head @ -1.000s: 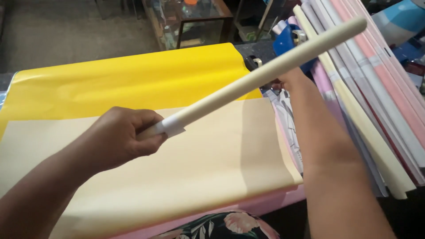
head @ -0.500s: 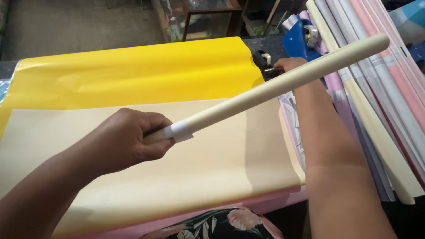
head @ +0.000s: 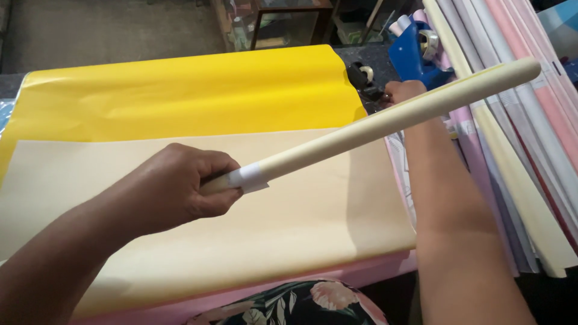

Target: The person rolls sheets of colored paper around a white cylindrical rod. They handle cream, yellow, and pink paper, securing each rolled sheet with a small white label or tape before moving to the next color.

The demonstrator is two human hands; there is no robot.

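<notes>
My left hand (head: 180,189) is closed around the near end of a long cream paper roll (head: 385,120), just behind a white tape band. The roll slants up to the right, over a flat cream sheet (head: 241,229) that lies on a yellow sheet (head: 180,96). My right hand (head: 404,91) reaches under the roll to the table's far right, its fingers against a small black tape holder (head: 363,77). The roll partly hides those fingers, and their grip is unclear.
A blue tape dispenser (head: 415,54) stands just beyond my right hand. Several long paper rolls (head: 518,138) in cream, pink, white and lilac lie along the right side. A pink sheet edge (head: 337,280) shows at the table's near edge, above floral cloth.
The roll's far end has swung lower and to the right. My left hand keeps its grip at the same place. My right hand stays at the black tape holder.
</notes>
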